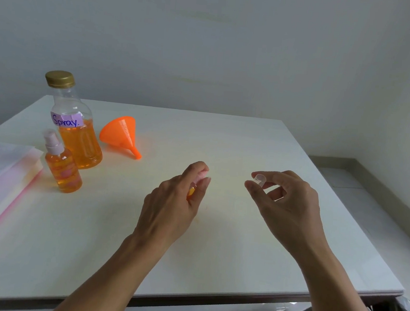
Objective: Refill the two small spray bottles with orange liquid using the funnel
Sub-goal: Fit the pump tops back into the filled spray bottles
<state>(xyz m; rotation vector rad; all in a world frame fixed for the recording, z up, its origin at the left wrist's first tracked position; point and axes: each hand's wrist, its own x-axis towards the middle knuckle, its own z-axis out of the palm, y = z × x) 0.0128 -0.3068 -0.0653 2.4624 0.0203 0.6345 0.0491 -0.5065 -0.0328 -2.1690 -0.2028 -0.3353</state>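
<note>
Currently, a small spray bottle (191, 192) is gripped in the curled left grip (173, 203) and a clear cap (260, 178) is pinched by the right grip (286, 204), both over the counter (250, 139).

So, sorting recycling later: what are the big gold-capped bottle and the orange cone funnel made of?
The big gold-capped bottle: likely clear glossy plastic, see-through with moulded ribs. The orange cone funnel: probably translucent plastic, light glows through its wall.
</note>
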